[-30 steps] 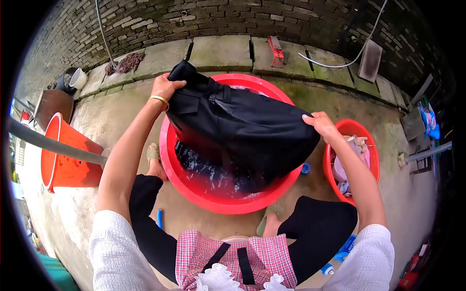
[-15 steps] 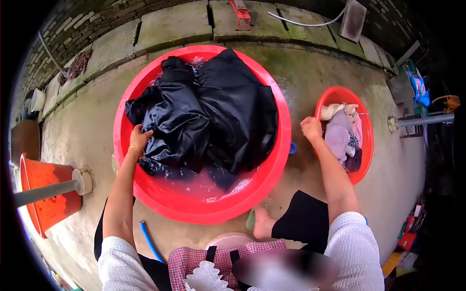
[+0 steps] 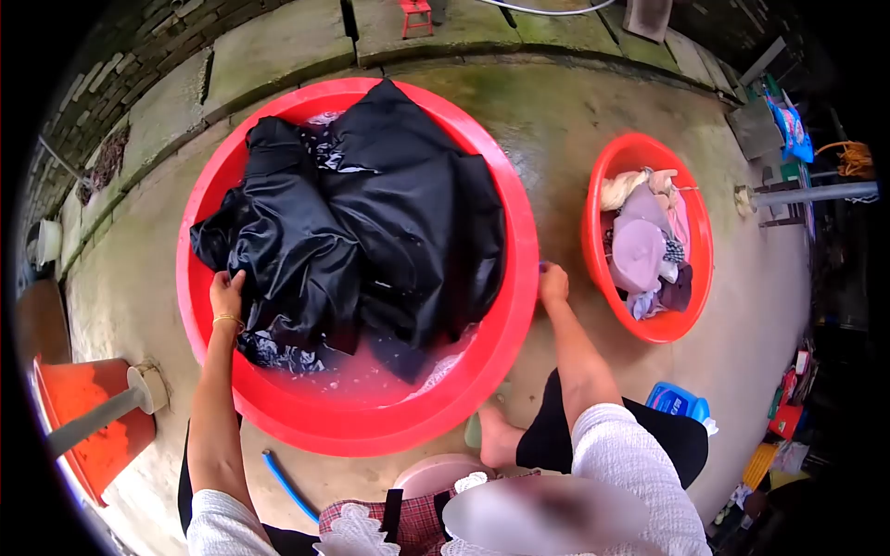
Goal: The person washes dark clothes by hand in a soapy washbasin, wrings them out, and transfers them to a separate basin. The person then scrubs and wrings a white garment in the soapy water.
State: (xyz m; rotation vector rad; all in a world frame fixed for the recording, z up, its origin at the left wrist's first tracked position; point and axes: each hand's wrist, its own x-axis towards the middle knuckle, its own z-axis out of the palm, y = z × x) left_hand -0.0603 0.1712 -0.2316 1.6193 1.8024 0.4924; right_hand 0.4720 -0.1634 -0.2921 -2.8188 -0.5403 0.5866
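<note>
A large red basin [image 3: 306, 428] holds soapy water and a wet, shiny black garment [image 3: 389, 222]. The garment is heaped above the water; its exact kind does not show. At the left side of the heap, my left hand [image 3: 227, 301] has its fingers closed on the black fabric. Just outside the basin's right rim is my right hand [image 3: 554, 284], low and with curled fingers. A bit of blue shows at its fingertips, where a small round blue cap lay; my fingers mostly hide it.
Right of the basin stands a smaller red tub [image 3: 707, 250] with lilac and pale clothes [image 3: 640, 246]. A blue detergent bottle [image 3: 675, 400] is near my right knee. An orange bucket [image 3: 97, 422] and a blue hose [image 3: 287, 486] are at left. A small red stool [image 3: 417, 14] stands far off.
My right hand has moved from the small tub's rim left and down to beside the large basin. My left hand stays at the garment. The view has shifted, and the blue bottle now shows.
</note>
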